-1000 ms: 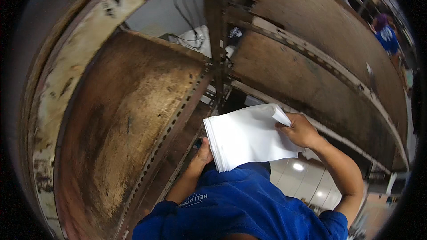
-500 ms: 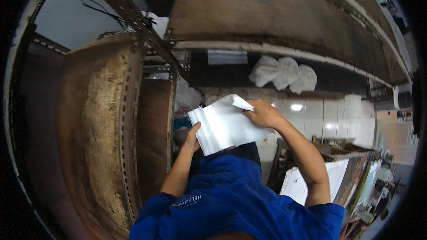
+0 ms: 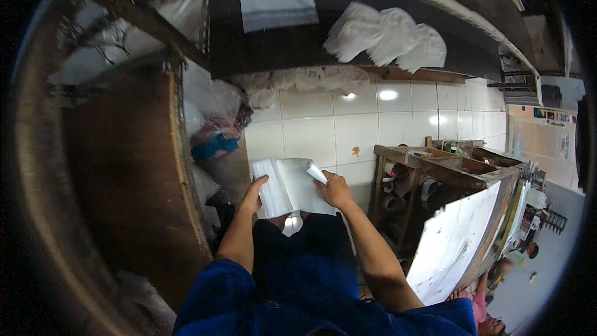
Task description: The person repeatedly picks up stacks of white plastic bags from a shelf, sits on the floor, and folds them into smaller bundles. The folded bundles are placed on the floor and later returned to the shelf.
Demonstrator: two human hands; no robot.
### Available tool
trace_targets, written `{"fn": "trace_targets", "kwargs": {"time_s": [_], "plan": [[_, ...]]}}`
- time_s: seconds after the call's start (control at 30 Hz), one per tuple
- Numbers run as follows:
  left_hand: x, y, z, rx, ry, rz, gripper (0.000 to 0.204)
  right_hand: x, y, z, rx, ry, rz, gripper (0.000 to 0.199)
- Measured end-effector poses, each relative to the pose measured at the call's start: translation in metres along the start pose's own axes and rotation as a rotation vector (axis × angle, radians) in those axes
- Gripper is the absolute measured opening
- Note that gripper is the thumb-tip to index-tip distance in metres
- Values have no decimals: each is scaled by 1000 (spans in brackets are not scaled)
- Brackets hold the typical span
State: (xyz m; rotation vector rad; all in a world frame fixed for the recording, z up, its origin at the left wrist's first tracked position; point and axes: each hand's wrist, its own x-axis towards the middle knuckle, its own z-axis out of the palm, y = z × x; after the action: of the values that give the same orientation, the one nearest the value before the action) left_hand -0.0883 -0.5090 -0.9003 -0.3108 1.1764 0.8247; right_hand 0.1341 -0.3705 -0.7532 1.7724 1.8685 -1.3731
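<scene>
Shirt [image 3: 214,292], blue, filled the lower edge; dark shorts [image 3: 305,249] showed just beyond. Forearms [image 3: 376,258] were bare, both reaching forward from the sleeves. Left hand [image 3: 252,196] pinched the left edge of a white stack [image 3: 273,190], thumb on top, fingers hidden beneath. Right hand [image 3: 336,191] pinched the curled corner [image 3: 316,173] at the stack's right; fingers under the fold could not be seen. Stack position: between the two hands, off the floor, just past the shorts, thicker part at left, looser flap toward the right. Below lay the floor [image 3: 311,134], pale glossy tile, with a small orange-brown stain [image 3: 356,150]. A brown panel [image 3: 118,174] stood at left; between it and the tile, clear bags [image 3: 208,99] and a blue bundle [image 3: 214,147] sat close together. At right, a white board [image 3: 457,242], dark-specked, lay nearer than the open-sided wooden bench [image 3: 404,155]. Near the top, a black shelf [image 3: 230,56] bore a flat white packet [image 3: 278,7] and three white bundles [image 3: 393,36], touching side by side. Beyond the board, lower right: person in pink [image 3: 479,303], partly visible.
</scene>
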Motion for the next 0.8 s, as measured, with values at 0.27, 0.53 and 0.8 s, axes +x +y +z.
{"fn": "trace_targets", "kwargs": {"time_s": [0.27,0.53,0.8], "plan": [[114,-33,-33,298,31,120,80,106,172,113,265,-68,189,32],[324,-105,-73,509,42,297,88,268,330,210,408,-82,139,39],[378,-136,-17,1129,649,428,110,362,411,245,402,-79,50,39]]}}
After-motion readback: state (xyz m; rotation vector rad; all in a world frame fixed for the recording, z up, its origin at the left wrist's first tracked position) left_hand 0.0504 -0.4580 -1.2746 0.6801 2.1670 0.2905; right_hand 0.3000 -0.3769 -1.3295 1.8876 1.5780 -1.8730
